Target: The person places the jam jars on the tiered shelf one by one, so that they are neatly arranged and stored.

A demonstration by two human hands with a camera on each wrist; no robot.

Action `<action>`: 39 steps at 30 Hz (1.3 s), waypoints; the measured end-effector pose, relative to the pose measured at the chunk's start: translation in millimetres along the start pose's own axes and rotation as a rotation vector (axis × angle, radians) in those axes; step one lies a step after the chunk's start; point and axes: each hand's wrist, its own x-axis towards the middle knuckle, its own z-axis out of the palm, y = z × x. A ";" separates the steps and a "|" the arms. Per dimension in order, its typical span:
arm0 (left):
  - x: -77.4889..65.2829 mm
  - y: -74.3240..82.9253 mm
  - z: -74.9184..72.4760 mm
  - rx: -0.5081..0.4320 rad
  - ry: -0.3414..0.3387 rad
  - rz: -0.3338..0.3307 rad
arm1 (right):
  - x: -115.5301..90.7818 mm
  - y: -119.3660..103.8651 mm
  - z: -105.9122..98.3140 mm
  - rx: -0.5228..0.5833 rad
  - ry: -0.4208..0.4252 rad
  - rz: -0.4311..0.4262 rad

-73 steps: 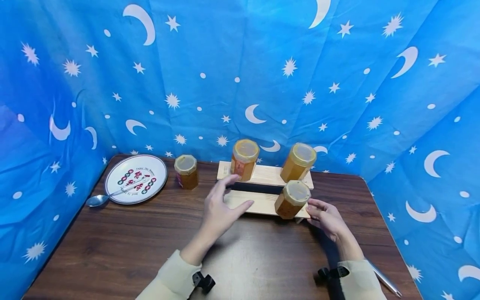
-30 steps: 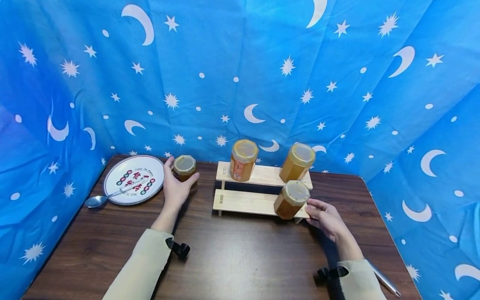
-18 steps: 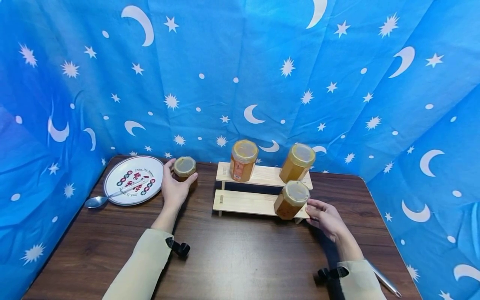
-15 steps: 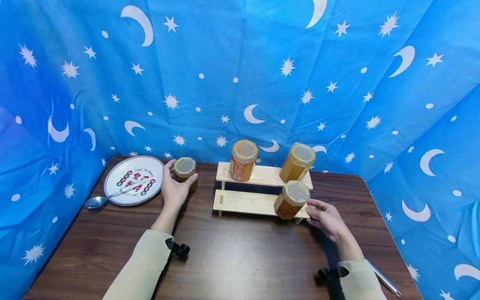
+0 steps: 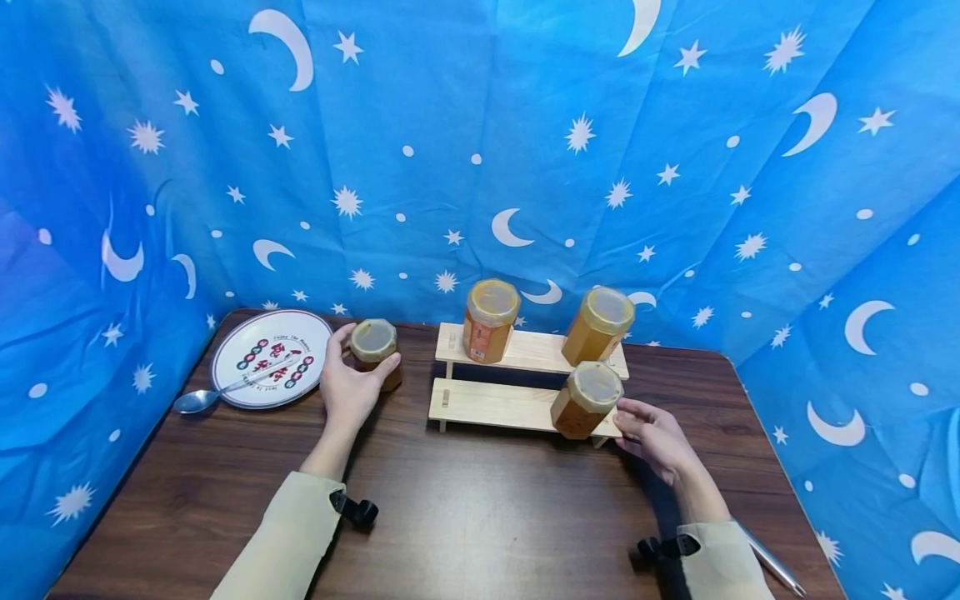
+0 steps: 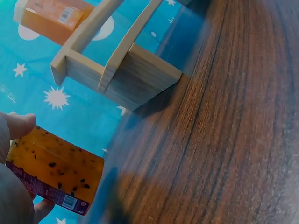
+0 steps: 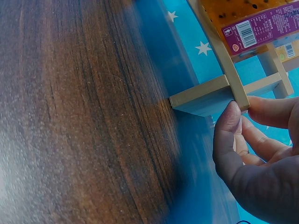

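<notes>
My left hand (image 5: 351, 387) grips a jar of orange jam (image 5: 390, 377), thumb on one side and fingers round the other, between the plate and the rack. Dark seeds and a purple label show on this jar (image 6: 58, 165) in the left wrist view. At the right end of a two-step wooden rack (image 5: 487, 403), my right hand (image 5: 656, 437) pinches the edge of the lower shelf (image 7: 238, 95) between thumb and forefinger. A seeded jar (image 5: 585, 402) with a purple label stands on that shelf's right end. Two yellow-orange jars, one left (image 5: 489, 323) and one right (image 5: 597, 327), stand on the upper shelf.
A white plate (image 5: 234, 346) with red lettering lies at the back left of the dark wooden table (image 5: 480, 517). A metal spoon (image 5: 197, 402) rests across its rim. A silver rod-like object (image 5: 776, 567) lies by the right sleeve. A blue star-patterned cloth (image 5: 420, 192) hangs behind.
My left hand has gone from in front of the rack to the left jar and taken hold of it. That jar has lately shifted slightly towards me. My right hand has stayed on the shelf end.
</notes>
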 end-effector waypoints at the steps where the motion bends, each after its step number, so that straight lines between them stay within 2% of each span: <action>1: -1.2 2.1 -0.7 0.006 0.005 0.007 | 0.1 0.0 -0.2 -0.002 -0.001 0.001; 8: -11.0 21.4 -6.7 0.024 -0.001 0.083 | -0.5 -0.7 -0.9 -0.011 -0.002 0.006; 13: -18.0 39.6 -11.6 -0.012 -0.043 0.129 | -0.6 -1.3 -0.6 -0.008 -0.002 0.010; 21: -33.2 66.4 -14.2 -0.048 -0.113 0.161 | -0.4 -2.8 -0.1 -0.007 -0.008 0.008; 29: -47.9 77.2 -3.5 -0.081 -0.190 0.200 | -0.3 -3.5 0.2 -0.002 -0.010 0.007; 39: -61.8 80.3 21.5 -0.111 -0.259 0.246 | -0.2 -1.8 -0.3 -0.001 -0.008 0.009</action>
